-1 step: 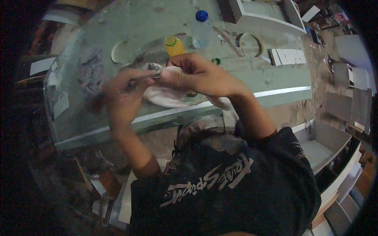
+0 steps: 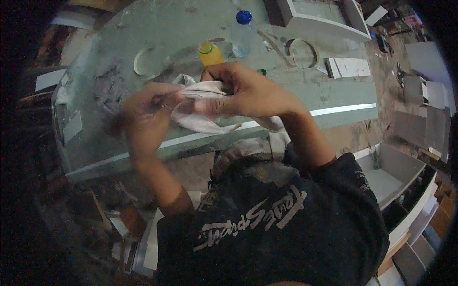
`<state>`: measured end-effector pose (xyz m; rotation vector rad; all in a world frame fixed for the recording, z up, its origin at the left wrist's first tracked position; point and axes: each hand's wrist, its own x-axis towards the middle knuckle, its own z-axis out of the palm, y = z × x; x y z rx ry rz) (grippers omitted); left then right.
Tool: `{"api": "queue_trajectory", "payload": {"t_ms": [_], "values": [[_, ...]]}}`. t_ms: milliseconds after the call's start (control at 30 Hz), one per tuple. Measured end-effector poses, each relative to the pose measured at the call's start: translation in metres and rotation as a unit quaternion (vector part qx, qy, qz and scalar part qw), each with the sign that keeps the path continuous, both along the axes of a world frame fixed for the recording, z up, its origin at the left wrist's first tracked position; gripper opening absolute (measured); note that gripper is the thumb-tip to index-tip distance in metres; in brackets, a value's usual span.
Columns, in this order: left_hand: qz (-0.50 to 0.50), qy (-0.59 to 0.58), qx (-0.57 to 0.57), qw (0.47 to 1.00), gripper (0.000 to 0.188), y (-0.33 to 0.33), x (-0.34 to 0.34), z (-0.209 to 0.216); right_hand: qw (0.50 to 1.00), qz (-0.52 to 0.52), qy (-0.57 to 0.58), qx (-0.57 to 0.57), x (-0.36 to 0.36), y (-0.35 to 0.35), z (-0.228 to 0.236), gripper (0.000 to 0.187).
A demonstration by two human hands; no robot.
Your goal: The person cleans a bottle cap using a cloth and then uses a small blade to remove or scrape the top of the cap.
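Over the near part of the glass-topped table, my right hand (image 2: 248, 93) is closed on a bunched white cloth (image 2: 200, 123), its thumb pressing a fold against the fingers. My left hand (image 2: 148, 109) meets the cloth from the other side, thumb and fingertips pinched at its edge. Motion blurs the left fingers, and whether they hold anything small besides the cloth is not visible. Just beyond my hands stands an open bottle of yellow liquid (image 2: 210, 55). Behind it is a clear bottle with a blue cap (image 2: 244, 35).
Two rings of pale edging strip, one at left (image 2: 138, 62) and one at right (image 2: 315, 55), lie on the table (image 2: 181, 24). A crumpled greyish plastic heap (image 2: 109, 86) sits at left. White panel pieces (image 2: 348, 67) and a white box frame (image 2: 329, 24) occupy the right side.
The cloth has shifted between my hands, and a wider fold now shows over my right fingers. My left fingertips have drawn slightly left and down, away from my right thumb.
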<state>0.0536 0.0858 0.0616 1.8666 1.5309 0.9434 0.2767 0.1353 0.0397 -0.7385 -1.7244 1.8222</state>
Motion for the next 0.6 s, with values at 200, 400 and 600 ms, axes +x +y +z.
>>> {"api": "queue_trajectory", "payload": {"t_ms": [200, 400, 600], "values": [[0.095, -0.139, -0.006, 0.986, 0.015, -0.002, 0.007, 0.020, 0.995, -0.084, 0.014, 0.045, 0.019, 0.006, 0.008, 0.027], [0.122, -0.046, 0.034, 0.991, 0.024, -0.001, -0.007, 0.010, 0.988, -0.124, 0.039, 0.080, 0.020, 0.009, 0.005, 0.031], [0.074, -0.081, 0.002, 0.994, 0.028, 0.009, 0.002, -0.014, 0.985, -0.163, 0.021, -0.053, 0.006, 0.007, -0.017, 0.039]]}}
